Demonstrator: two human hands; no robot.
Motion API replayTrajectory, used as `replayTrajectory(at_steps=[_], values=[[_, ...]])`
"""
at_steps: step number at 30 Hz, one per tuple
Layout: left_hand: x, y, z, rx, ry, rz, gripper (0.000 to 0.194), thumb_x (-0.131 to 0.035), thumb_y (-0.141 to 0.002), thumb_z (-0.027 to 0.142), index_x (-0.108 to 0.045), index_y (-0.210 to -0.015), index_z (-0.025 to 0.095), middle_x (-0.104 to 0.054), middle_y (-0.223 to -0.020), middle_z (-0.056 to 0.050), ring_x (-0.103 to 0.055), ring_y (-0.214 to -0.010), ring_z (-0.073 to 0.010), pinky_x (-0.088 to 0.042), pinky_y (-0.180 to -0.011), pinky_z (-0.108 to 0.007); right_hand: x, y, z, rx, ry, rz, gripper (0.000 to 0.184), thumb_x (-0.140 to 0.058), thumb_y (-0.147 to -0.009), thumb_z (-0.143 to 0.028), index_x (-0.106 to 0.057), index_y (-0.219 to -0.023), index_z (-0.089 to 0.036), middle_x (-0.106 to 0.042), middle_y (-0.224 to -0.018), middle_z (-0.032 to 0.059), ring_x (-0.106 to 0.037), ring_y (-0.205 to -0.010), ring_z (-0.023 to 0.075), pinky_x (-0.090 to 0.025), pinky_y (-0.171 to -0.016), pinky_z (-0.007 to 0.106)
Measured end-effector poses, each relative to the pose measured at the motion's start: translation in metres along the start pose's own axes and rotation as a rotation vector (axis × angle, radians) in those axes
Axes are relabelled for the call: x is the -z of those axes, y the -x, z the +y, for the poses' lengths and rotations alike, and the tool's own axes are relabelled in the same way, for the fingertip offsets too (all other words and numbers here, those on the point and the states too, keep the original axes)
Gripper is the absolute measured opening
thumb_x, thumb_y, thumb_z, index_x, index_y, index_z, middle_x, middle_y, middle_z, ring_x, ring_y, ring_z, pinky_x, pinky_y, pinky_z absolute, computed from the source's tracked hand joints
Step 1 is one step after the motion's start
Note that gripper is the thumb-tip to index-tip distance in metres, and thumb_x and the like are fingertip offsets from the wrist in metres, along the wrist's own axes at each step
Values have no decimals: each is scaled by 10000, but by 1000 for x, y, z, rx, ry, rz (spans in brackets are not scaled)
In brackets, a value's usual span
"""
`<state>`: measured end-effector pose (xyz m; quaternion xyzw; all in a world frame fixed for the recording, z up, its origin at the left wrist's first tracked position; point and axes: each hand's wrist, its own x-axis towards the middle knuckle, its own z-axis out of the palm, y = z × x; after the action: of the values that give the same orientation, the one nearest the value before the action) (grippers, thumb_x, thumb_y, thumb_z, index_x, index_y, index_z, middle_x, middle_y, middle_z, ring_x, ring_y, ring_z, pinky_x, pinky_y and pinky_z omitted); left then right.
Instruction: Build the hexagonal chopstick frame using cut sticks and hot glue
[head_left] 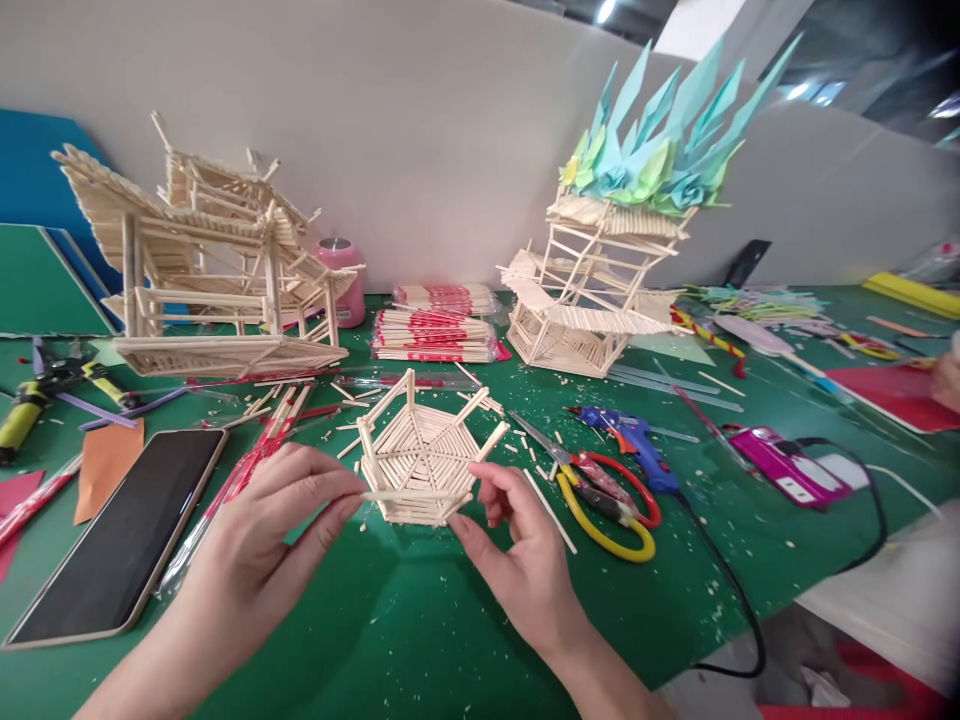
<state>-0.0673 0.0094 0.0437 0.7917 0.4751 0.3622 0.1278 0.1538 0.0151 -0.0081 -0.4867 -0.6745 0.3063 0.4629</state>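
A hexagonal base of wooden sticks [425,452], with short posts at its corners, stands on the green table. My left hand [281,530] is at its near left, thumb and fingers pinching the end of a thin wooden stick [409,495]. That stick lies across the near side of the base. My right hand [517,545] is closed at the near right corner, thumb below and fingers above, by the stick's other end. Whether it grips the stick, the corner or both is hard to separate; it appears to hold the base's corner.
Scissors [611,500] and a blue glue gun [630,440] lie to the right, its cord running to the front edge. A phone [120,530] lies left. Behind stand two stick-built houses [232,300] [592,290] and packed sticks [435,335]. Another person's hand [946,380] shows far right.
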Motion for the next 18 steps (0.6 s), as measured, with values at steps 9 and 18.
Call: replayTrajectory(at_steps=[9, 18], values=[[1, -9, -10, 106, 106, -122, 115, -527, -820, 213, -635, -850, 239, -607, -843, -17, -576, -763, -158, -453, -687, -239, -2, -8, -1, -4, -8, -56, 171, -595, -815, -251, -585, -983, -221, -493, -817, 4, -474, -684, 132, -440, -612, 268], [-2, -18, -11, 77, 94, -117, 121, -534, -826, 261, -649, -862, 252, -621, -825, -14, -592, -773, -157, -460, -642, -208, 1, -9, 0, 5, -23, -46, 178, -602, -809, -237, -592, -986, -228, -500, -812, 3, -469, -678, 134, -438, -605, 276]])
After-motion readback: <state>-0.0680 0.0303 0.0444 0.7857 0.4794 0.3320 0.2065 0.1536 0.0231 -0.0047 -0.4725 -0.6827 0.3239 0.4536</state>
